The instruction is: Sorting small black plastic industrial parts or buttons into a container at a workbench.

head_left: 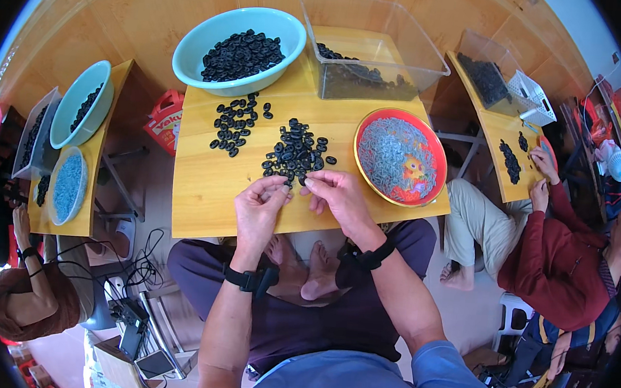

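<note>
My left hand and my right hand meet over the front half of the yellow table, fingertips almost together. Between my right thumb and finger is a small black oval part. The left thumb and finger are pinched too, but what they grip is too small to name. Just beyond my fingertips lies a loose heap of black oval parts. A second, more scattered group of the same parts is to its left. Right of my hands stands a round red tray holding many small grey-blue pieces.
At the back are a light blue basin full of black parts and a clear plastic box with more. Co-workers sit at yellow tables left and right; one on the right wears a dark red sleeve. Cables lie at lower left.
</note>
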### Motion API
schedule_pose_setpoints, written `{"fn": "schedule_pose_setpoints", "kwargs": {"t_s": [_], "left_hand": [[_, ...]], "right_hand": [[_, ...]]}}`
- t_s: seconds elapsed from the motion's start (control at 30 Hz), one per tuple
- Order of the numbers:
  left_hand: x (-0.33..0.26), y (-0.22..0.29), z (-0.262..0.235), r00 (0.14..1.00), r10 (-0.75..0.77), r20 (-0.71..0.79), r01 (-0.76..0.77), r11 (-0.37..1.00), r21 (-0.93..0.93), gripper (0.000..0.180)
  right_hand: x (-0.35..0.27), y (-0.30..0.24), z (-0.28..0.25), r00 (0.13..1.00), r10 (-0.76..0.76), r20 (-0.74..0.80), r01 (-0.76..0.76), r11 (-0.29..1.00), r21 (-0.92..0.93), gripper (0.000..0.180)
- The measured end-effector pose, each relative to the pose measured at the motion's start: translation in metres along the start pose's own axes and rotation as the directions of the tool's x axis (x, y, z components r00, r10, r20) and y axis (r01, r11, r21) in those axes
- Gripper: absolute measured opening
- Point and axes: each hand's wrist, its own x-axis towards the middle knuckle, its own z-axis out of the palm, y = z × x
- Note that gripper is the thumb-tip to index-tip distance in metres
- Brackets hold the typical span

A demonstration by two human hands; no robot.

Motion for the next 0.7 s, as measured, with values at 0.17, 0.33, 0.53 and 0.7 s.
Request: {"fn": "schedule_pose_setpoints", "kwargs": {"t_s": [0.17,0.33,0.53,0.7], "left_hand": [[0.0004,0.0004,0.0006,1.0,-0.003,0.008,0.003,1.0,0.019,0.018],[0.0002,0.0013,0.0019,1.0,-0.015,0.002,0.015,0.999,0.038,0.019],[-0.0003,0.0016,0.0013,1.0,-0.005,0.002,0.004,1.0,0.023,0.019],[-0.0006,-0.0004,-0.0024,1.0,0.003,-0.011,-0.004,0.999,-0.037,0.018]], "right_hand": [[0.0002,-0.0011,0.0009,1.0,0.007,-0.002,-0.007,1.0,0.005,0.023],[-0.0002,0.0003,0.0007,1.0,0.002,0.004,-0.002,1.0,0.003,0.022],[0.0018,-0.0007,-0.0015,0.999,0.041,0.027,-0.042,0.999,0.017,0.022],[0.0014,0.0016,0.0005,1.0,0.015,0.017,-0.014,0.998,-0.057,0.02]]}}
